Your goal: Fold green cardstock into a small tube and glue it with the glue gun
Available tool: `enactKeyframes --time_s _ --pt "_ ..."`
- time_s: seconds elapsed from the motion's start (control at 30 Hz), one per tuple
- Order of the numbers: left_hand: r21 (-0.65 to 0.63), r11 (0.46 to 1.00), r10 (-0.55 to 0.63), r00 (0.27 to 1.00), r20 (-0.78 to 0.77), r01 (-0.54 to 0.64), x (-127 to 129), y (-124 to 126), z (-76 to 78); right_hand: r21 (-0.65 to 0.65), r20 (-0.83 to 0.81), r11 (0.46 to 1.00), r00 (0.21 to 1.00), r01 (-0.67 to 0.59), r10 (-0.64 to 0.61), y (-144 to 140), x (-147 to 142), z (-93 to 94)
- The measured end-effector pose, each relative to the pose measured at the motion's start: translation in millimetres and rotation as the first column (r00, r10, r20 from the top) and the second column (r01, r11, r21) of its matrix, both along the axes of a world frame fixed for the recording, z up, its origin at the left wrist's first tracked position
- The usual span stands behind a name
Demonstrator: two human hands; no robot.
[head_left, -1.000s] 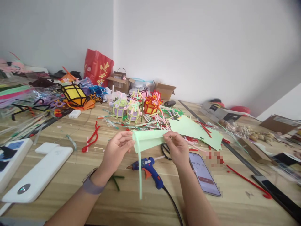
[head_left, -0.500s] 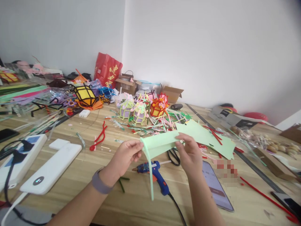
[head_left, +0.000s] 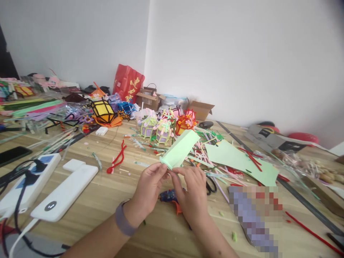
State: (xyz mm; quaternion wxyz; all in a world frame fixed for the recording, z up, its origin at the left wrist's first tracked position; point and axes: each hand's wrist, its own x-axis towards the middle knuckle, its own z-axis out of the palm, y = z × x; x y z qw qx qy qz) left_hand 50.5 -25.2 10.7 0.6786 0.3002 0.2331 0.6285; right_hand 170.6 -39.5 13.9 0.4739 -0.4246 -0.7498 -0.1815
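A folded sheet of light green paper (head_left: 184, 146) slants up and away to the right in front of me. Along its near short edge runs a pale green pipe cleaner (head_left: 166, 162). My left hand (head_left: 150, 184) is closed, pinching that edge of the paper with thumb and fingers. Close beside it, my right hand (head_left: 191, 190) pinches the pipe cleaner at the right end of the edge; its fingertips partly hide the spot. Under both hands lies a blue hot glue gun (head_left: 169, 195) with an orange trigger, partly covered by my right hand.
Behind the paper stand several small pipe-cleaner lanterns (head_left: 163, 132) among loose strips. A larger green sheet (head_left: 239, 157) lies right, near black-handled scissors (head_left: 212, 184). On the left are a white power bank (head_left: 64, 193) and a power strip (head_left: 40, 175) with cables. A blurred phone-like shape (head_left: 249, 218) lies right.
My right hand has left the paper's far right end and come to its near edge. The paper now points up and away. The pipe cleaner no longer hangs down but follows the edge.
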Motion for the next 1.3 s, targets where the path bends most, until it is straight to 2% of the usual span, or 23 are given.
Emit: enactKeyframes --time_s 0.13,0.37,0.57,0.83,1.03,1.3 --pt "-0.035 0.998 -0.051 0.999 0.014 0.052 -0.7 -2.3 1.1 0.002 -0.006 1.0 1.0 -0.012 0.012 -0.5 1.3 0.7" --pt "-0.066 0.99 -0.13 0.989 -0.073 0.125 -4.8 -1.8 2.0 -0.019 -0.008 1.0 1.0 -0.017 0.016 -2.0 4.3 1.5" --pt "-0.103 0.988 -0.12 0.991 -0.066 0.113 -4.4 -2.2 3.5 -0.017 0.041 1.0 0.999 -0.009 0.01 -2.4 6.3 1.9" --pt "-0.104 0.994 -0.062 0.985 -0.162 0.045 -2.8 -0.2 -2.9 -0.017 0.01 1.0 1.0 0.015 -0.014 -3.0 6.3 3.7" --pt "-0.119 0.99 -0.091 0.982 -0.164 0.072 -2.3 -2.1 0.4 -0.038 0.063 0.998 0.997 0.057 -0.054 -4.0 6.6 3.8" --pt "-0.155 0.976 -0.168 0.982 -0.089 0.153 -1.9 -3.3 -2.5 0.011 0.066 1.0 0.998 -0.014 0.013 -4.5 8.0 5.9"
